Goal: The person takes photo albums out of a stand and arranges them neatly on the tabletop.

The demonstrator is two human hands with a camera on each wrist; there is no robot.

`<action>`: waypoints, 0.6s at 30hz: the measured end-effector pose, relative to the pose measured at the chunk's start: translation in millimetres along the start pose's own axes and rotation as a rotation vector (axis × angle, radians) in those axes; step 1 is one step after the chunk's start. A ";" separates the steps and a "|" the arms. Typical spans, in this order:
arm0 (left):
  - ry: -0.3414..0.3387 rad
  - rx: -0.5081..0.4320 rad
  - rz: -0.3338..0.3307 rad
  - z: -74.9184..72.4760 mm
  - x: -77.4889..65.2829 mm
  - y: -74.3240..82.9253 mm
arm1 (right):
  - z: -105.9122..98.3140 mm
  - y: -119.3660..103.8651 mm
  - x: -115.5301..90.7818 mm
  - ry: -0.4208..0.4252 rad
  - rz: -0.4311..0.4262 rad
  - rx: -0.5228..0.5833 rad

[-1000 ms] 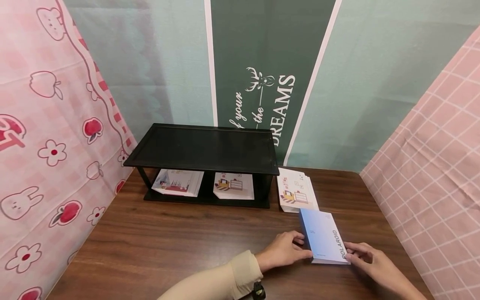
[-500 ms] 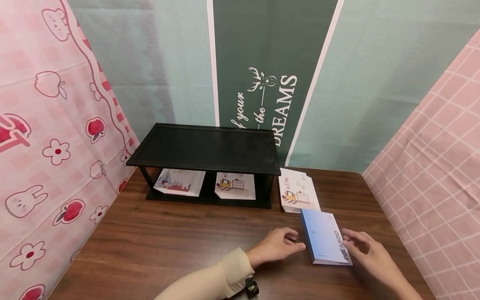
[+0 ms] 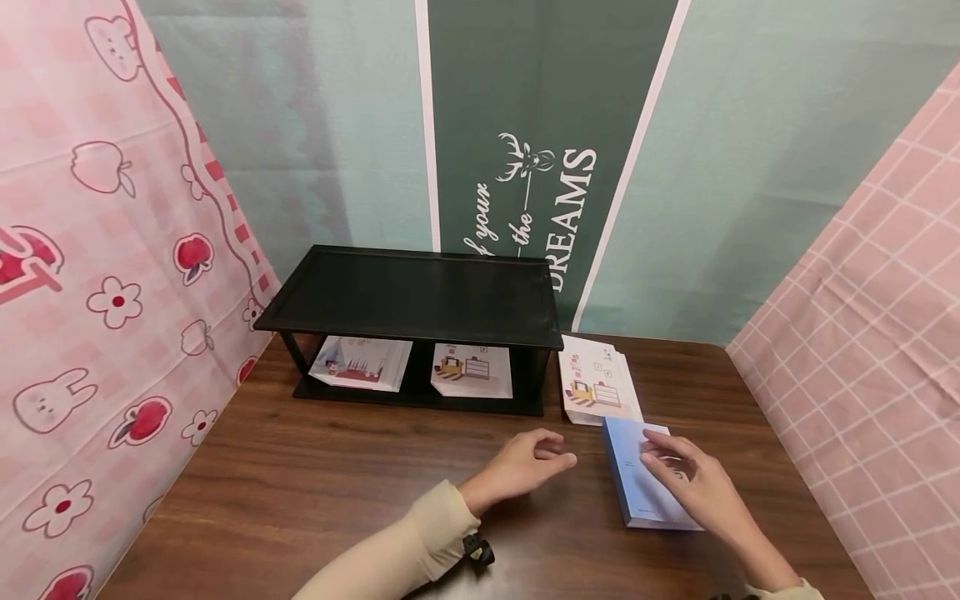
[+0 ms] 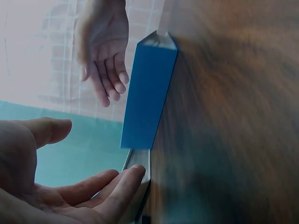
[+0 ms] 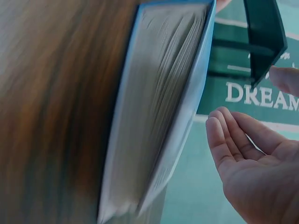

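Observation:
A thick blue book, its cover fading to pale blue, lies flat on the wooden table at the front right; its page edges show in the right wrist view. My right hand hovers over the right half of the cover, fingers loosely bent and holding nothing, hiding most of the lettering. Left of the book, my left hand is apart from it, with relaxed fingers and nothing held. In the left wrist view the blue spine stands between the left fingers and the right hand.
A black two-tier rack stands behind, with a white illustrated book and another white book on its lower level. More white illustrated books lie right of the rack, touching or close behind the blue book. Curtains enclose the table.
Both hands have let go of the blue book's sides. My left hand has moved left and away; my right has risen over the cover, toward the left. The book stays in place.

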State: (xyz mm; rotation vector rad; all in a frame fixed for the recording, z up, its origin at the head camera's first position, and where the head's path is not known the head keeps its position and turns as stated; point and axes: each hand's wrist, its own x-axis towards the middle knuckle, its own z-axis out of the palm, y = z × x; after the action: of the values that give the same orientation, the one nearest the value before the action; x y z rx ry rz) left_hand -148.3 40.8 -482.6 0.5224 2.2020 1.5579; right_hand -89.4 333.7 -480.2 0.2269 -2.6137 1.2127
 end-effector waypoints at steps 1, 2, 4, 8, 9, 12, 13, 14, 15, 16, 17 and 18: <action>0.009 0.002 0.000 -2.6 -0.3 -0.2 | 3.0 -3.1 1.9 -0.005 -0.002 0.011; 0.019 0.006 0.003 -5.0 -0.4 -0.7 | 5.9 -5.6 3.9 -0.008 -0.009 0.023; 0.039 0.017 0.008 -9.8 -0.7 -2.1 | 11.6 -10.2 8.3 -0.015 -0.019 0.056; 0.072 0.035 0.013 -21.3 -1.0 -5.4 | 22.3 -17.8 16.6 -0.025 -0.032 0.079; 0.079 0.039 0.016 -24.6 -1.2 -6.3 | 25.0 -20.0 18.6 -0.028 -0.027 0.084; 0.098 0.037 0.025 -34.7 -2.2 -9.3 | 33.0 -27.1 24.7 -0.044 -0.028 0.099; 0.105 0.035 0.026 -38.2 -3.0 -10.0 | 35.8 -29.3 26.8 -0.050 -0.029 0.102; 0.111 0.031 0.029 -41.6 -3.7 -10.8 | 38.5 -31.7 28.8 -0.055 -0.032 0.107; 0.119 0.032 0.029 -45.0 -4.7 -11.8 | 41.1 -34.7 30.7 -0.058 -0.034 0.114; 0.127 0.030 0.031 -48.7 -5.9 -12.6 | 43.7 -36.9 32.8 -0.060 -0.041 0.116; 0.136 0.031 0.034 -52.2 -7.2 -13.7 | 46.2 -39.1 34.7 -0.059 -0.050 0.120; 0.144 0.030 0.035 -55.7 -8.4 -14.8 | 48.8 -41.1 36.4 -0.057 -0.058 0.122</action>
State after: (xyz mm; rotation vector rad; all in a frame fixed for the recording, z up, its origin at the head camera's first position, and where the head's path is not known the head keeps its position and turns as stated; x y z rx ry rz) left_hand -171.0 -12.8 -478.9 0.4738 2.3379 1.6285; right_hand -122.1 268.6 -470.1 0.3623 -2.5643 1.3662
